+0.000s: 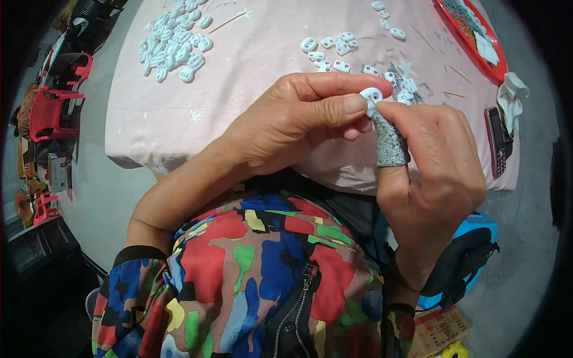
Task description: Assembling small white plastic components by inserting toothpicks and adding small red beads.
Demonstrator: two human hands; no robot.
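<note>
My left hand (292,113) pinches a white plastic cord lock (371,94) between thumb and forefinger above the table's near side. It is a small rounded piece with a hole showing. My right hand (439,149) closes on the same piece from the right, forefinger and thumb tips touching its lower edge. A grey knitted finger sleeve (391,140) covers the right thumb. Just beyond the hands lie small white parts (406,89) among tiny metal springs (425,89). Several more white pieces (341,45) are grouped farther back. The fingertips partly hide the held piece.
A large heap of white cord locks (173,45) covers the table's far left. Thin wooden sticks (230,19) lie scattered. At right are a red tray (498,71), a white cloth (512,98) and a dark red phone (496,140). Red chairs (54,113) stand left on the floor.
</note>
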